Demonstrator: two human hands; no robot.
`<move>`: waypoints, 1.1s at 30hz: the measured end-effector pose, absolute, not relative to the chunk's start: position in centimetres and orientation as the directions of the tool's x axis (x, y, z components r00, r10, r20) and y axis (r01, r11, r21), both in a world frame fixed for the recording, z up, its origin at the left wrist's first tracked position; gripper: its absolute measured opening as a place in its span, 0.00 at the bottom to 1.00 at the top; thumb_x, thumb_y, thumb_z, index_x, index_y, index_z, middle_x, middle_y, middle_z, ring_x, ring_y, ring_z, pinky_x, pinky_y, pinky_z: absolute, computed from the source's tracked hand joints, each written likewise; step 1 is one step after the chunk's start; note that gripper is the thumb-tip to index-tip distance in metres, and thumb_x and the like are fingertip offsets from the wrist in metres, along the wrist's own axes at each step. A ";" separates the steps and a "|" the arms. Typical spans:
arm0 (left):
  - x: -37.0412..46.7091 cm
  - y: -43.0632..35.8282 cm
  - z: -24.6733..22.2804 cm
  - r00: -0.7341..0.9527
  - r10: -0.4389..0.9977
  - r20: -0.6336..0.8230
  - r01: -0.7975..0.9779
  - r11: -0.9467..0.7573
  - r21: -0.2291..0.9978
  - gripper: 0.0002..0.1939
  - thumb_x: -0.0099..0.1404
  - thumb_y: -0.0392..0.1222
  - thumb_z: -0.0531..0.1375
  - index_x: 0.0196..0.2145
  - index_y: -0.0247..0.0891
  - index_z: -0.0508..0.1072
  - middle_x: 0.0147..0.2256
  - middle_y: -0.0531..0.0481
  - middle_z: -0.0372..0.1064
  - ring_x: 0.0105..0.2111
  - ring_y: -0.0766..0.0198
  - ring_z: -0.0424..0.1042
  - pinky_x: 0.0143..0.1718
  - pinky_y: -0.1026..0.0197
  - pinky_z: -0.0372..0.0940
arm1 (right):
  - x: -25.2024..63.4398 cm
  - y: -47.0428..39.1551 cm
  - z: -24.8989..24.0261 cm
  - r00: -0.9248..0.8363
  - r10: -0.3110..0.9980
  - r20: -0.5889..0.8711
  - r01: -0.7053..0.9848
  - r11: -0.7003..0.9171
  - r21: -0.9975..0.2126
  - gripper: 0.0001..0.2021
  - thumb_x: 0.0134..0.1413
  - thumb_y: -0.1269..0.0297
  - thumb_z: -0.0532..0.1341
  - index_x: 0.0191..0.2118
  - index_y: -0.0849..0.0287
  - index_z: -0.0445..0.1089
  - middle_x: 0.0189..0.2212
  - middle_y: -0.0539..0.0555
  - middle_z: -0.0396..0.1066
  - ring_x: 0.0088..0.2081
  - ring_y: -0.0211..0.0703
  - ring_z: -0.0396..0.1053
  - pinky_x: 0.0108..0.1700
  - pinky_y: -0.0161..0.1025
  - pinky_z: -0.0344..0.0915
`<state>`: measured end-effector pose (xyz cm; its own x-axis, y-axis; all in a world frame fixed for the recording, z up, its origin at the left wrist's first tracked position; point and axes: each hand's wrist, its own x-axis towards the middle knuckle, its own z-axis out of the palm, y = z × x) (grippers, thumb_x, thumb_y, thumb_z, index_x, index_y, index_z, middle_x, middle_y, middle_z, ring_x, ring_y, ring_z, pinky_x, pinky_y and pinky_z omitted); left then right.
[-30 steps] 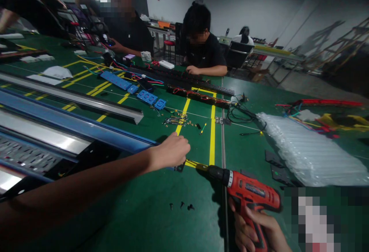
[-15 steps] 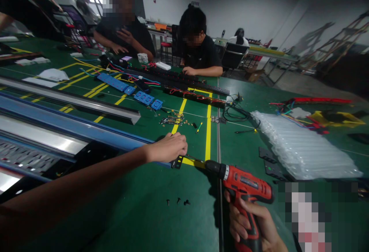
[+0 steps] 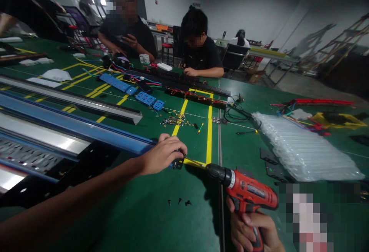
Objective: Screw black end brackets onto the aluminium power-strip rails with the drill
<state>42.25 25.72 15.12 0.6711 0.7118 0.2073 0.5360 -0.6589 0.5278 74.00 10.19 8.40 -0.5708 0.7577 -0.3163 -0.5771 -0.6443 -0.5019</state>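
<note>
My right hand (image 3: 249, 225) is wrapped round the handle of a red and black cordless drill (image 3: 250, 191). The drill's long thin bit (image 3: 195, 161) points left and reaches the fingertips of my left hand (image 3: 165, 152). Those fingers are bent over a small black slotted bracket (image 3: 179, 162) at the near end of a long blue rail (image 3: 115, 132), and hide part of it. Whether a screw sits at the bit's tip is hidden. Several small black screws (image 3: 180, 201) lie on the green table below the bracket.
Metal profiles (image 3: 72, 99) lie at the left. Further back are blue socket strips (image 3: 145, 98), loose hardware (image 3: 173, 120) and wired black strips. Bubble-wrapped pieces (image 3: 308, 148) and black plates (image 3: 269, 161) lie at the right. Two people (image 3: 201, 48) sit across the table (image 3: 138, 213).
The fingers of my left hand have opened out slightly and shifted over the bracket. The drill has moved slightly right and down in view, its bit still at the bracket.
</note>
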 end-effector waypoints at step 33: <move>42.4 23.9 15.6 0.540 0.600 0.591 0.393 -0.800 0.453 0.04 0.70 0.33 0.58 0.38 0.41 0.70 0.35 0.55 0.73 0.38 0.65 0.69 0.47 0.55 0.56 | 74.2 10.3 9.4 -0.684 0.671 -0.286 -0.530 -0.727 -0.437 0.12 0.45 0.63 0.64 0.36 0.56 0.63 0.10 0.37 0.54 0.11 0.33 0.51 0.22 0.36 0.60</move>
